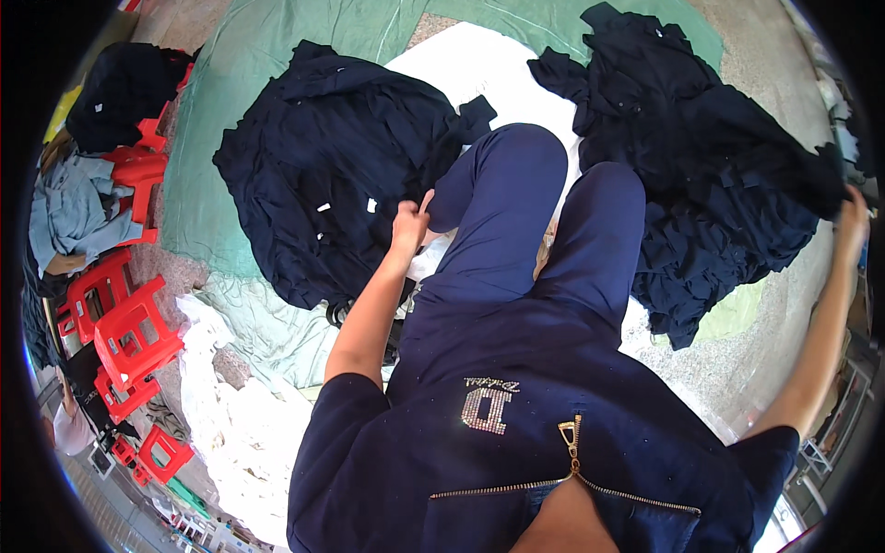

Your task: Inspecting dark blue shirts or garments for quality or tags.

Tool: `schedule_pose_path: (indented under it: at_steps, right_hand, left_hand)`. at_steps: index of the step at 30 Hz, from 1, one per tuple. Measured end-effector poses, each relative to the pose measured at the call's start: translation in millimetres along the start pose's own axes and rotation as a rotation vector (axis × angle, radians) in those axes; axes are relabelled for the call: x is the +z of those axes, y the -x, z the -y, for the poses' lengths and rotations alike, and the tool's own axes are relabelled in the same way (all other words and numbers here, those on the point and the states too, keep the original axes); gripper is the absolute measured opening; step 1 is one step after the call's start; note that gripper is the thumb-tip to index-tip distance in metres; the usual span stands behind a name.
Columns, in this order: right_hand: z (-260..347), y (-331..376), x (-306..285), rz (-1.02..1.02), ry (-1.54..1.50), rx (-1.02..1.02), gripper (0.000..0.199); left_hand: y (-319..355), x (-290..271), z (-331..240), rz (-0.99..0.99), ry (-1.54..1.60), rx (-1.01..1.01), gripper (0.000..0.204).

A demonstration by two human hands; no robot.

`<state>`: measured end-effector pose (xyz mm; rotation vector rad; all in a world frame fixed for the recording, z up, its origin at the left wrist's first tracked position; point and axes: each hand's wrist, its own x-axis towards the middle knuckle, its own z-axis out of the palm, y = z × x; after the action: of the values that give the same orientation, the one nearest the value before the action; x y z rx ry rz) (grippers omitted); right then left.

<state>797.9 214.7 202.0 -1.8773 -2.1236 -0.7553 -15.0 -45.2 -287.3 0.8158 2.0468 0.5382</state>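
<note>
My left hand is beside my left knee, its fingers curled and one digit pointing up. What it holds, if anything, I cannot make out. Next to it lies a heap of dark garments with a few small white labels. Out at the far right, my right hand grips the end of a black garment. That garment is stretched from the top of a second dark pile, whose stacked layers show along its near side.
A white sheet lies between the piles, over a green cloth. Red plastic stools line the left, some bearing grey clothes and dark clothes. Crumpled white fabric is at the lower left. Another person appears there.
</note>
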Motion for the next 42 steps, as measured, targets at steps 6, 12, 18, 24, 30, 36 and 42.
schedule_pose_path:
  at_steps: [6, 12, 18, 24, 30, 36, 42]
  right_hand:
    - [103.9, 127.9, 160.1, 0.190, -0.108, 0.156, 0.032]
    - [176.1, 161.1, 160.1, 0.238, -0.138, 0.263, 0.037]
    - [221.2, 213.8, 121.2, 0.231, -0.219, 0.246, 0.048]
    - [317.5, 219.6, 127.9, 0.295, -0.608, 0.319, 0.043]
    - [522.8, 119.1, 73.6, 0.641, -1.456, 0.372, 0.053]
    - [670.0, 69.8, 52.7, 1.160, -1.392, -0.216, 0.115]
    - [664.2, 63.9, 11.5, 1.507, -1.536, -0.206, 0.080]
  left_hand:
    - [-56.5, 34.0, -81.0, -0.084, -0.017, -0.085, 0.088]
    - [-95.8, 55.1, -115.6, -0.024, -0.268, -0.325, 0.134]
    - [-161.2, 68.2, -108.8, -0.249, -0.112, -0.415, 0.133]
    - [-166.0, 18.2, -62.7, -0.168, 0.779, -0.205, 0.070]
    - [-21.2, -53.3, -142.5, 0.315, 1.473, -0.254, 0.030]
    - [127.2, -52.7, -208.8, 0.202, 0.866, 0.370, 0.043]
    - [168.6, -70.7, -198.7, 0.489, 0.242, 0.616, 0.056]
